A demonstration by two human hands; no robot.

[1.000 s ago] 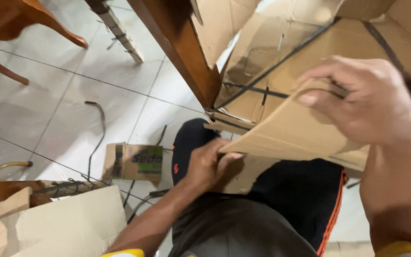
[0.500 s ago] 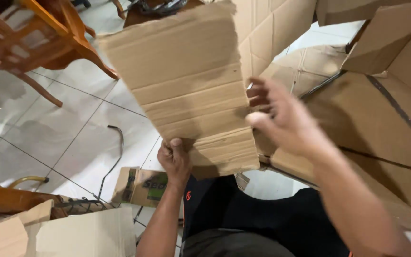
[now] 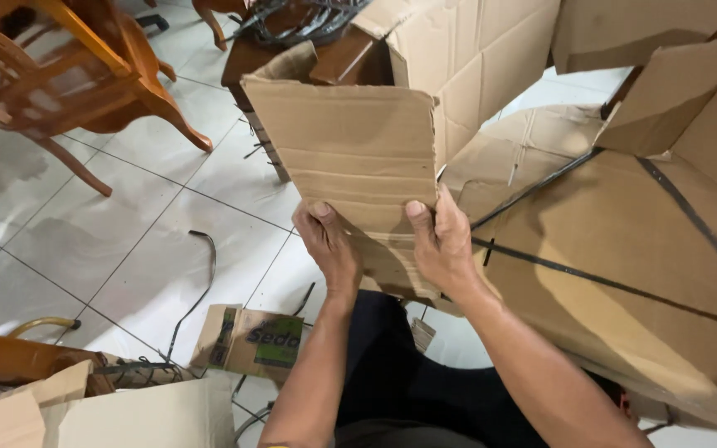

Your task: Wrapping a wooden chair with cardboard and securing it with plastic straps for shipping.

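I hold a flat brown cardboard piece (image 3: pixel 350 145) upright in front of me with both hands. My left hand (image 3: pixel 329 245) grips its lower left edge, thumb on the front face. My right hand (image 3: pixel 441 241) grips its lower right edge, thumb also on the front. The piece has several horizontal creases and its top edge bends back. My legs in dark trousers (image 3: pixel 392 365) are below it.
Large flattened cardboard boxes with black straps (image 3: pixel 624 249) fill the right side. A wooden chair (image 3: pixel 68 75) stands at the upper left on the white tiled floor (image 3: pixel 126 241). A small printed carton (image 3: pixel 251 340) and loose black straps (image 3: pixel 201 274) lie near my knees. More cardboard (image 3: pixel 126 419) sits at the lower left.
My right hand, open in the air half a second ago, has closed on the cardboard piece's lower right edge. The piece has come lower and squarer in front of me.
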